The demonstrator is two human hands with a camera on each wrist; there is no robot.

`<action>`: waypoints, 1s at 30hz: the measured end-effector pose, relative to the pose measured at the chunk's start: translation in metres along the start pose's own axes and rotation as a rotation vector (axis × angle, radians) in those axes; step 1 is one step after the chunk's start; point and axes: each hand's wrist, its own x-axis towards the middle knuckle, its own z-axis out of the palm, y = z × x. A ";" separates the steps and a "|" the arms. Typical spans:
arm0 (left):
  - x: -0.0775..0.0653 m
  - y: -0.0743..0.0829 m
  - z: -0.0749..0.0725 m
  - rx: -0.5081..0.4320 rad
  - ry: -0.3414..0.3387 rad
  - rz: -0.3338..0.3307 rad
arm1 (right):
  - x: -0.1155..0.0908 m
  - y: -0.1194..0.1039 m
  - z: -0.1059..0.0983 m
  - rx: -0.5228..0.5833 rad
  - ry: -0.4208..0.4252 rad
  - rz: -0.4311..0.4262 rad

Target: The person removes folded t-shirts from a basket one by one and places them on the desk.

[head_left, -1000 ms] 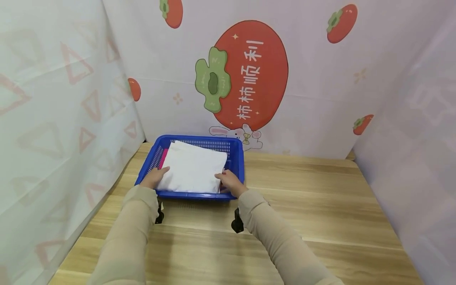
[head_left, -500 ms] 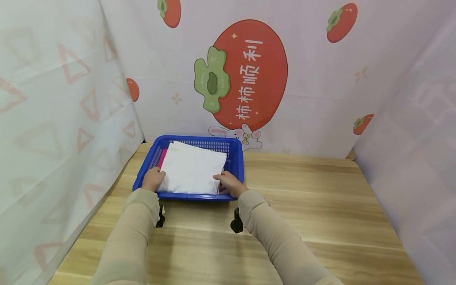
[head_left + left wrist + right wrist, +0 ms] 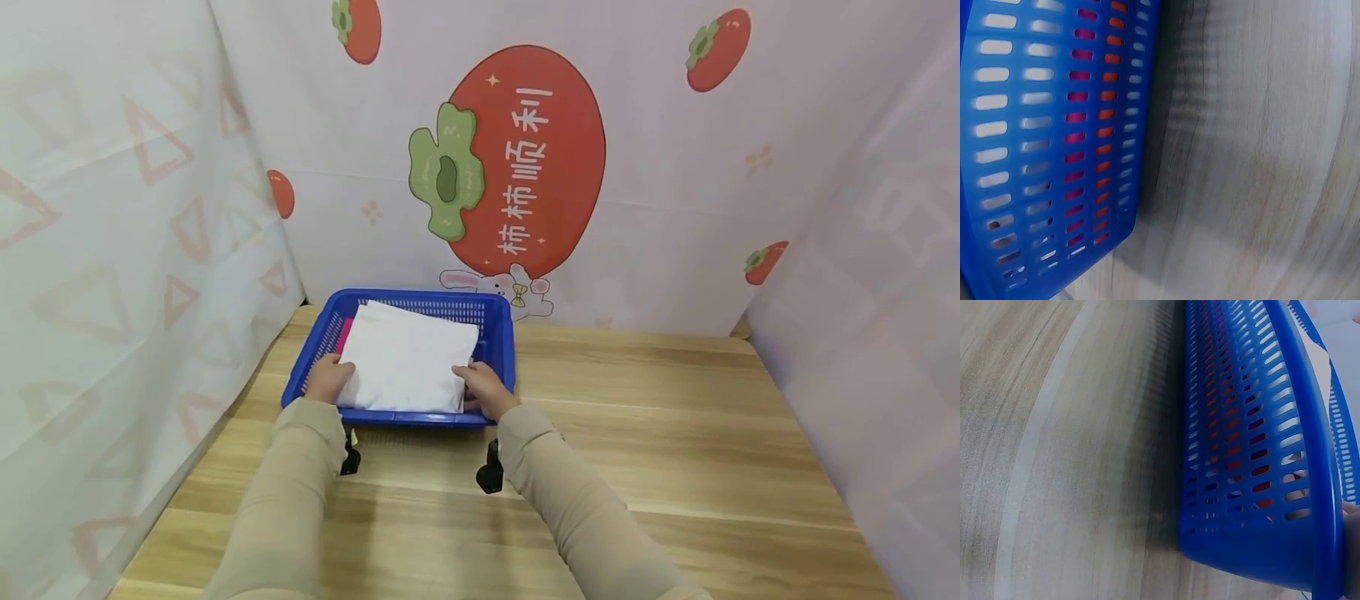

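Together, our left hand [image 3: 327, 380] and right hand [image 3: 486, 388] pinch flat white cloth [image 3: 408, 358] inside a slotted blue plastic basket [image 3: 420, 417] on the wood-grained table [image 3: 645, 417], before persimmon-printed fabric [image 3: 652, 167].

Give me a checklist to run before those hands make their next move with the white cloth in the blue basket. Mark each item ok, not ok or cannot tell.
1. Left hand on the white cloth at its left edge: ok.
2. Right hand on the cloth's right edge: ok.
3. Fingers reaching far enough beneath the cloth: cannot tell, mostly hidden.
4. Cloth within the rim of the blue basket: ok.
5. Cloth squared to the basket: not ok, its far edge slants.
6. Cloth alone in the basket: not ok, a pink item shows beside it and something orange through the slots.
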 end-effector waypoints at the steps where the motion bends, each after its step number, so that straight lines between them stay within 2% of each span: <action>1: 0.000 0.000 0.000 -0.022 0.019 0.000 | 0.001 0.000 0.000 0.012 0.004 -0.008; 4: 0.001 -0.001 0.001 -0.050 0.041 -0.004 | 0.002 0.000 0.000 0.032 0.016 -0.017; 9: -0.003 -0.001 0.003 -0.044 0.006 -0.009 | 0.003 0.003 0.001 0.033 0.003 -0.003; 15: -0.006 0.003 0.006 -0.103 0.005 0.051 | 0.003 0.005 0.000 0.049 -0.053 -0.021; 21: 0.001 -0.004 0.010 -0.117 -0.013 0.102 | 0.007 0.008 0.000 0.089 -0.097 -0.030; 25: 0.004 -0.006 0.011 -0.093 -0.055 0.089 | 0.011 0.010 0.000 0.067 -0.098 -0.017; 30: 0.009 -0.005 0.011 -0.094 -0.110 0.027 | 0.014 0.009 0.002 0.026 -0.096 -0.022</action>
